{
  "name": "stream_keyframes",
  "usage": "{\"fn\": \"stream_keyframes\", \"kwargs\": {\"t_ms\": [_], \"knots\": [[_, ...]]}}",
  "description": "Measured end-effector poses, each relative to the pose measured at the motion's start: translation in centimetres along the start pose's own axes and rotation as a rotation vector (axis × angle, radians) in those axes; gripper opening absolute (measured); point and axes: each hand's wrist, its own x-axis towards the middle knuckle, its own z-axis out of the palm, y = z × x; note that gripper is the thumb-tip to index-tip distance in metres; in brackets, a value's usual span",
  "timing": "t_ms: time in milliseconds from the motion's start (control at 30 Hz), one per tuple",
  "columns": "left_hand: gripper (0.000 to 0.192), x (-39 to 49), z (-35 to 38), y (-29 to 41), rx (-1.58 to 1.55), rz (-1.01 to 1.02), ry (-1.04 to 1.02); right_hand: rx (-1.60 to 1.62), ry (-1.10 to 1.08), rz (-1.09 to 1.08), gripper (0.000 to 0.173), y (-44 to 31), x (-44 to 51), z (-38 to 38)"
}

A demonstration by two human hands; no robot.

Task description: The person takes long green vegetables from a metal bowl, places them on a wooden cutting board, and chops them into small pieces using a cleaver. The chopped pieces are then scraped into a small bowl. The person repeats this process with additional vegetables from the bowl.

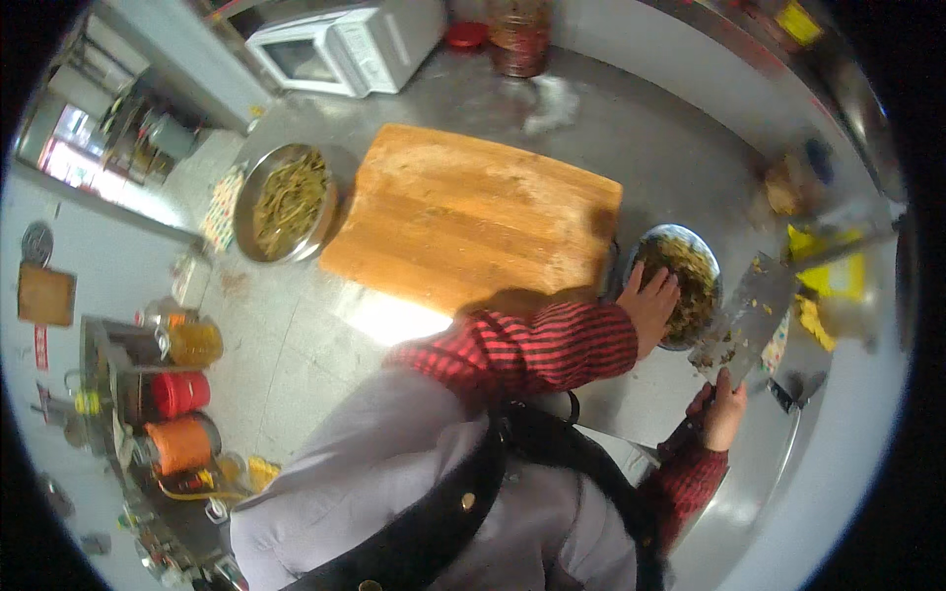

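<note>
A metal bowl [708, 247] at the right holds a heap of finely chopped greenish-brown vegetables [691, 292]. On top of that heap rests my left hand [650, 306], palm down with fingers spread. My right hand [724, 414] grips a cleaver [750, 314] by its handle, beside the bowl. Chopped bits cling to the broad blade. Left of the bowl lies a wooden cutting board [473, 214] with damp, pale patches. Farther left, a steel basin [299, 255] contains long strips of greenish pickled vegetable [288, 199].
A white microwave [347, 52] stands at the back of the steel counter [613, 111], near a large jar [519, 37] of reddish contents and a red lid [467, 35]. Yellow packaging [835, 273] sits at the right wall. Shelving at lower left carries a red container [179, 393].
</note>
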Motion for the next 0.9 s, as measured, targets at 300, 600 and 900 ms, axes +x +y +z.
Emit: {"fn": "stream_keyframes", "kwargs": {"t_ms": [300,600,900], "knots": [[0.055,-13.8,-6.3,-15.8,0.021,-0.444,0.062,-0.254,-0.399,-0.055,0.019,0.8,-0.1,9.6],[0.038,-17.7,-7.4,-27.9,-0.058,-0.84,0.128,-0.44,-0.697,0.037,0.019,5.5,1.7,23.7],[0.034,-18.0,-5.3,-28.7,-0.449,-0.803,0.28,-0.938,-0.875,-0.3,0.023,5.4,-3.6,30.1]]}}
